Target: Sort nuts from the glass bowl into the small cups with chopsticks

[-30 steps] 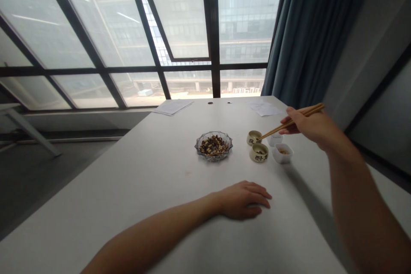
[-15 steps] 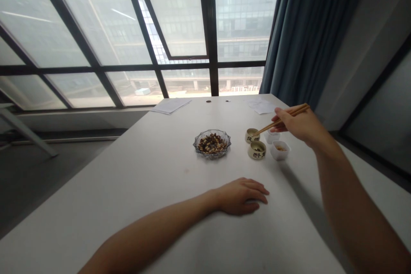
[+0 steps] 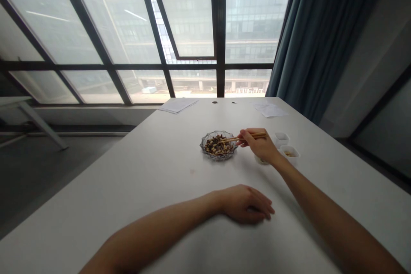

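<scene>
Wooden chopsticks (image 3: 231, 139) are gripped in my right hand (image 3: 259, 144), their tips over the dark and pale mixed pieces, perhaps nuts, seeds or beans (image 3: 218, 144), in a clear glass bowl (image 3: 205, 153). Whether the tips pinch a piece is too small to tell. Behind my right hand, one small ceramic cup (image 3: 260, 160) shows only in part; the other is hidden. To the right stand two white plastic cups (image 3: 280, 137), the nearer one (image 3: 290, 152) with some yellowish pieces inside. My left hand (image 3: 247, 204) lies on the white table, fingers stretched out, holding nothing.
The white table (image 3: 154, 167) reaches to the windows. Sheets of paper (image 3: 177, 105) lie at its far left, and more paper (image 3: 269, 109) at the far right. A blue curtain (image 3: 308, 51) hangs at the right. Another table's leg (image 3: 45, 126) stands at the left.
My right hand has swung left with the chopsticks, from the ceramic cups to the glass bowl. It now covers most of the cups. My left hand stays put on the table. The view has shifted slightly.
</scene>
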`<move>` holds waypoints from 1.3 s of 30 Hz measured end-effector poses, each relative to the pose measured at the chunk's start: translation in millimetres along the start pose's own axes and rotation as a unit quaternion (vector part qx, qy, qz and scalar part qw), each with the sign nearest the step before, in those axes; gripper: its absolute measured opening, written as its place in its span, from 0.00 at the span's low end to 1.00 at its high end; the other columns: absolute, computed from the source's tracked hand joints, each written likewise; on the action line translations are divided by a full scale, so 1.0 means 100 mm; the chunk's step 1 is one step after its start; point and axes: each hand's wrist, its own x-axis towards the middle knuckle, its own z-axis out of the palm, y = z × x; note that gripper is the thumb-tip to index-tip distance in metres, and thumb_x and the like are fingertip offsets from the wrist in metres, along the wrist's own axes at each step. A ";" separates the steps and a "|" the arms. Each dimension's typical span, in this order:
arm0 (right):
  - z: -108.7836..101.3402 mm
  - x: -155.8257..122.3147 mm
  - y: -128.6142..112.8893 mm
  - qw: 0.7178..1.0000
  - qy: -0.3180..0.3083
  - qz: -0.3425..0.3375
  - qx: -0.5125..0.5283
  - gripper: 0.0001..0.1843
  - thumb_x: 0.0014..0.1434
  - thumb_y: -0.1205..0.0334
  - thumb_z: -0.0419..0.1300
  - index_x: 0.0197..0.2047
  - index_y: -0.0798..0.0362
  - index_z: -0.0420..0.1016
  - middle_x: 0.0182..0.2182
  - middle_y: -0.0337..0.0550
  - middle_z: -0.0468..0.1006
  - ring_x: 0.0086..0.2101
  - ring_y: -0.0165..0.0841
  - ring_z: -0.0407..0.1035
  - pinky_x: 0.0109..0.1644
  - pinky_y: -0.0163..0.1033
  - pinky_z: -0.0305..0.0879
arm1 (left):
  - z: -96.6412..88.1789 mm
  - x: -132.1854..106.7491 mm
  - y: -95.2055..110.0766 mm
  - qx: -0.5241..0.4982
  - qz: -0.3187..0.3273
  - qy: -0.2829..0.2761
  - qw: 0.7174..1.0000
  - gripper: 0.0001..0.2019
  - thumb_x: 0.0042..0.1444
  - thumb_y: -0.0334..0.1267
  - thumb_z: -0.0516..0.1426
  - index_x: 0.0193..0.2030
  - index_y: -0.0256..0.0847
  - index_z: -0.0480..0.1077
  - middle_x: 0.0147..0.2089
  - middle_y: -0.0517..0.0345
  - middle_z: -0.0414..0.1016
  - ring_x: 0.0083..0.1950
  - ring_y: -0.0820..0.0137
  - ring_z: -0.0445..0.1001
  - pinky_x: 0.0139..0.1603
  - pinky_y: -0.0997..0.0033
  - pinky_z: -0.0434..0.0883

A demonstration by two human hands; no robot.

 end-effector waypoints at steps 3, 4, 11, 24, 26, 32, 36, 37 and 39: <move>0.09 0.01 0.12 1.000 -0.017 0.019 -0.008 0.23 0.61 0.41 0.63 0.34 0.55 0.82 0.30 0.48 0.85 0.31 0.39 0.82 0.36 0.39 0.80 | -0.08 -0.09 0.01 -0.004 -0.018 -0.009 1.000 0.17 0.62 0.37 0.55 0.55 0.38 0.76 0.63 0.49 0.76 0.67 0.65 0.71 0.71 0.70 0.63; 0.11 0.01 0.13 0.999 -0.022 0.023 -0.017 0.21 0.62 0.43 0.63 0.34 0.54 0.82 0.29 0.47 0.85 0.30 0.39 0.81 0.36 0.39 0.79 | -0.11 -0.11 0.02 -0.005 -0.029 -0.016 0.999 0.17 0.62 0.37 0.55 0.56 0.39 0.76 0.64 0.51 0.75 0.68 0.65 0.71 0.72 0.70 0.63; 0.25 0.03 0.17 0.997 -0.054 0.020 -0.046 0.17 0.62 0.45 0.61 0.30 0.48 0.80 0.27 0.43 0.84 0.30 0.40 0.81 0.36 0.40 0.78 | -0.12 -0.19 0.05 0.020 -0.032 -0.055 0.998 0.20 0.59 0.39 0.56 0.57 0.41 0.75 0.69 0.52 0.69 0.73 0.60 0.64 0.74 0.67 0.58; 0.39 0.05 0.47 0.999 -0.020 0.021 -0.029 0.23 0.62 0.40 0.60 0.30 0.50 0.80 0.29 0.45 0.85 0.32 0.42 0.82 0.38 0.42 0.79 | -0.07 -0.41 0.09 0.023 -0.028 -0.010 0.999 0.19 0.60 0.38 0.57 0.58 0.43 0.73 0.69 0.52 0.69 0.72 0.61 0.65 0.75 0.63 0.56; 0.40 0.04 0.47 0.999 0.001 0.040 0.002 0.24 0.60 0.38 0.62 0.30 0.50 0.80 0.30 0.46 0.85 0.32 0.44 0.82 0.39 0.45 0.80 | -0.07 -0.40 0.09 0.021 -0.028 -0.012 0.999 0.19 0.60 0.37 0.57 0.58 0.43 0.74 0.69 0.52 0.70 0.71 0.61 0.66 0.75 0.63 0.57; 0.39 0.03 0.48 0.995 0.036 0.080 0.055 0.27 0.55 0.32 0.64 0.30 0.51 0.80 0.28 0.49 0.84 0.31 0.47 0.82 0.40 0.48 0.82 | -0.08 -0.40 0.08 0.017 -0.023 -0.003 1.000 0.19 0.61 0.38 0.57 0.58 0.43 0.74 0.68 0.52 0.71 0.71 0.60 0.66 0.74 0.64 0.59; 0.35 0.04 0.51 0.992 0.042 0.088 0.077 0.26 0.53 0.34 0.66 0.29 0.50 0.80 0.31 0.49 0.85 0.30 0.46 0.82 0.39 0.47 0.83 | -0.07 -0.40 0.08 0.015 -0.014 0.005 1.000 0.18 0.61 0.36 0.57 0.57 0.42 0.74 0.68 0.51 0.71 0.71 0.61 0.67 0.74 0.66 0.59; 0.34 0.04 0.52 0.992 0.039 0.087 0.080 0.25 0.54 0.34 0.67 0.29 0.50 0.80 0.31 0.49 0.85 0.30 0.46 0.82 0.39 0.46 0.83 | -0.07 -0.40 0.08 0.015 -0.015 0.006 1.000 0.18 0.60 0.36 0.57 0.57 0.42 0.74 0.68 0.52 0.71 0.71 0.61 0.67 0.74 0.67 0.59; 0.34 0.04 0.54 0.993 0.030 0.084 0.077 0.25 0.55 0.35 0.66 0.30 0.50 0.80 0.31 0.49 0.85 0.31 0.46 0.82 0.39 0.46 0.82 | -0.07 -0.39 0.08 0.018 -0.017 0.008 1.000 0.18 0.61 0.36 0.57 0.57 0.42 0.74 0.67 0.52 0.71 0.71 0.61 0.67 0.74 0.67 0.59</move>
